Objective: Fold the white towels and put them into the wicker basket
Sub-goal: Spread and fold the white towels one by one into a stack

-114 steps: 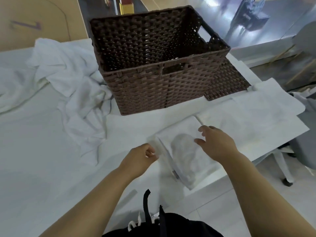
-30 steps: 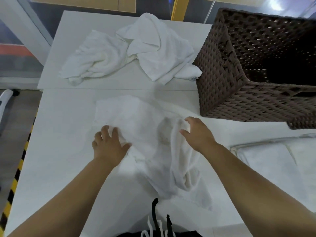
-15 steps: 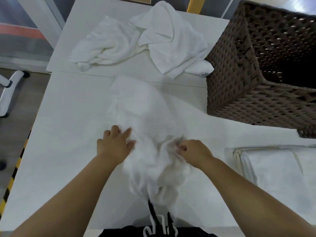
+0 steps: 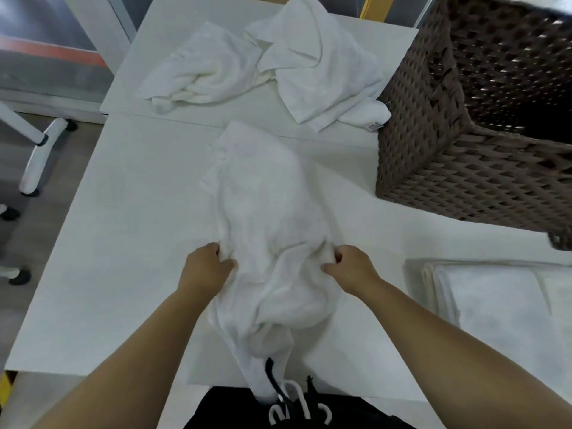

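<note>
White towel lies crumpled lengthwise mid-worktop, near end hanging over the edge. Half a second ago the left hand lay flat; now both it and the right hand grip bunched cloth. Spreading comes next; wicker basket waits.

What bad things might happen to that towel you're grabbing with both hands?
1. The crumpled towel has its near end hanging off the table edge, so it might slide down if the left hand and right hand let go.
2. It is bunched between both hands, so a fold started now would likely come out lumpy.
3. Spreading it wide could bump the wicker basket or the folded towels close by.
</note>
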A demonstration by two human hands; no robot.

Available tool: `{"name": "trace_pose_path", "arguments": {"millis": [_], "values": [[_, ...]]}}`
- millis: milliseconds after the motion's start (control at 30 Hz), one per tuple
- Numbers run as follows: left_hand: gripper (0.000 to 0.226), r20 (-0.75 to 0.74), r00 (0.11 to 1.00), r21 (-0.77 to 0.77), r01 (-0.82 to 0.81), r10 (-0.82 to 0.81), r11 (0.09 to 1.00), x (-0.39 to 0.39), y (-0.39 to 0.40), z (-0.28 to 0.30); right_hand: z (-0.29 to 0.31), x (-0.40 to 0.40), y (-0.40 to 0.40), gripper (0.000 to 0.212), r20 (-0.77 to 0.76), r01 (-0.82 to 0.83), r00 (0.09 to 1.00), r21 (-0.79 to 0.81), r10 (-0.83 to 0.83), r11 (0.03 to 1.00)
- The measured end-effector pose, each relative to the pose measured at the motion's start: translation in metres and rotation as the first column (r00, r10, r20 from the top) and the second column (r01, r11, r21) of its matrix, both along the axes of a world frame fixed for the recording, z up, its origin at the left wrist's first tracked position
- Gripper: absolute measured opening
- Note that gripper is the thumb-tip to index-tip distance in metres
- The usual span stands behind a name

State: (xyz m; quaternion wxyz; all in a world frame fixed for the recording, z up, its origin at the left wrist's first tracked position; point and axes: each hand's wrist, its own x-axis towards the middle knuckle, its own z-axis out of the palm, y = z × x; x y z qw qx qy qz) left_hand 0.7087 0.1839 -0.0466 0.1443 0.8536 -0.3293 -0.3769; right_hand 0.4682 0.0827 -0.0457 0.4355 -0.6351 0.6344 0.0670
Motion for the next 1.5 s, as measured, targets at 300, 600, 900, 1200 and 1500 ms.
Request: {"name": "trace_pose_path", "arguments": {"millis": [300,600,900,1200,1500], "values": [[0.020,-0.006,0.977,-0.262,-0.207,0.213,0.943,-0.015,0.012,0.029,0.030,-0.022,-0.027,0.035,0.253,0.244,0.946,-0.143,-0.203,0.959],[0.035,-0.027,0.941,-0.312,-0.330,0.339,0.891,-0.025,0.038,0.027,0.035,-0.048,-0.008,0.058,0.217,0.347,0.921,-0.084,-0.323,0.934],[0.018,-0.044,0.963,-0.225,-0.270,0.267,0.936,0.012,0.064,0.037,0.038,-0.043,0.029,0.037,0.102,0.462,0.857,0.284,-0.505,0.840],[0.037,-0.360,0.869,-0.191,-0.425,0.339,0.885,0.062,0.087,0.052,0.062,-0.002,0.068,0.025,0.443,0.706,0.519,0.259,-0.731,0.659],[0.022,-0.565,0.780,-0.399,-0.543,0.269,0.739,0.099,0.085,0.111,0.143,0.017,0.075,0.020,0.504,0.683,0.648,-0.053,-0.571,0.728]]}}
